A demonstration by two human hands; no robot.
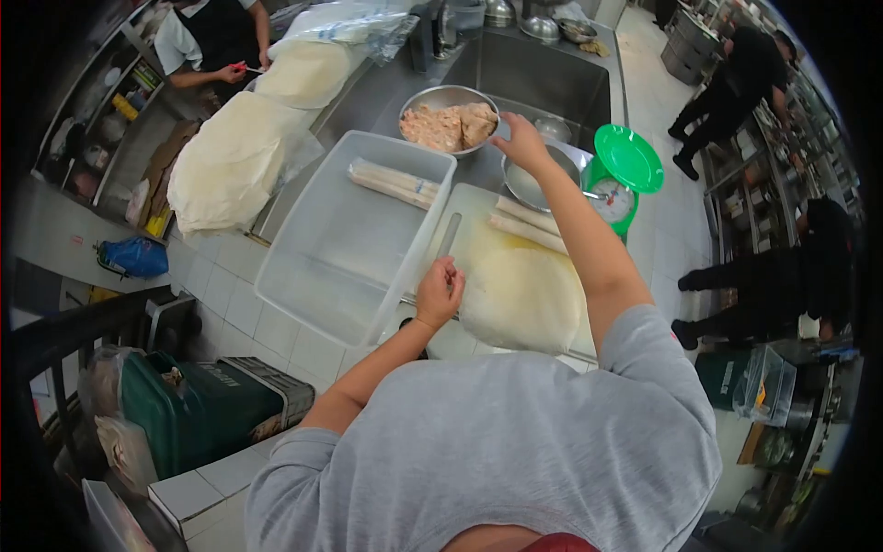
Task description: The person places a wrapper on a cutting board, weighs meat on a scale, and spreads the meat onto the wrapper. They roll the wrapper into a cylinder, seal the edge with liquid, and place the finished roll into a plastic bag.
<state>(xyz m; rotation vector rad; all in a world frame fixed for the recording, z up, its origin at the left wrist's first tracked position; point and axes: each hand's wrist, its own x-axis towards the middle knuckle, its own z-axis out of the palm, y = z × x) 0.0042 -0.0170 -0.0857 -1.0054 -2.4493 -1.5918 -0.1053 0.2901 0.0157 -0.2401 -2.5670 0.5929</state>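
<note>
My right hand (524, 147) is at the right rim of a metal bowl (405, 106), with fingers and thumb about its edge. Pinkish minced filling (441, 126) lies in the bowl. My left hand (440, 293) is curled at the left edge of a white cutting board (474, 207), just below a grey strip (450, 235); what it holds, if anything, is hidden. On the board lie a round stack of thin wrappers (524, 294) and a few pale rolls (524, 230). More rolls (395, 184) sit inside a clear plastic tub (322, 248).
A green scale (618, 207) and a second metal bowl (515, 184) stand at the right. Behind is a sink (533, 78). Large wrapper stacks (225, 166) lie at the left. One person (216, 46) works at upper left, others (750, 74) along the right shelves.
</note>
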